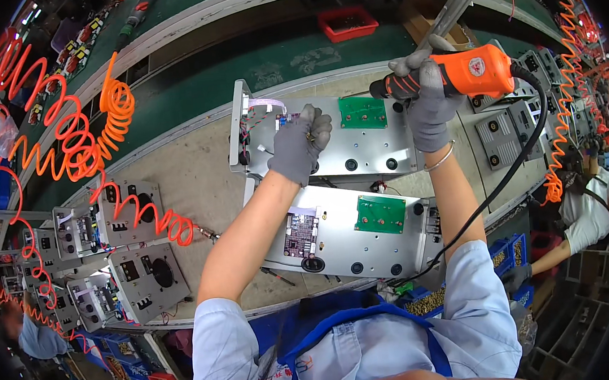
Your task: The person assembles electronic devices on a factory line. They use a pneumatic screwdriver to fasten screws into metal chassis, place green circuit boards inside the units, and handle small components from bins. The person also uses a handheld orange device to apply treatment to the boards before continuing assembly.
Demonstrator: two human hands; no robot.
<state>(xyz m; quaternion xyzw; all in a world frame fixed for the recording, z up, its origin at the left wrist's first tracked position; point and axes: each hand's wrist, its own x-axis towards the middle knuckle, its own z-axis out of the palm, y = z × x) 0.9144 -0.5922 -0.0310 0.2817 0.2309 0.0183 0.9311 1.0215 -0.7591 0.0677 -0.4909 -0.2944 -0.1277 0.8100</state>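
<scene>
Right now we see two metal panels on the bench, and we take the far metal panel (358,145) as our landmark. Our left hand (299,143), in a grey glove, rests on its left part, fingers curled and pinching at something small by the little circuit board (285,121); what is in the pinch we cannot tell. Our right hand (427,103), also gloved, is clenched around an orange electric screwdriver (464,73) held just above the panel's right end. The screwdriver lies almost level, its long axis running left to right: the dark nose points left toward the green board (363,112) on the panel, and the black cord (525,149) leaves the right end and loops down past our right forearm.

Just nearer to us than the landmark lies the near metal panel (352,233), with its own green board and a purple one. Left of the landmark, well apart, stand several smaller grey units (118,250) with dials, and orange coiled hoses (72,138) hang over them. Beyond the landmark runs a green conveyor (236,66) with a red tray (348,23) on it. To the right of the landmark, more grey units sit in a row, and a co-worker's gloved hand (516,276) reaches toward blue bins (505,252) of small parts.
</scene>
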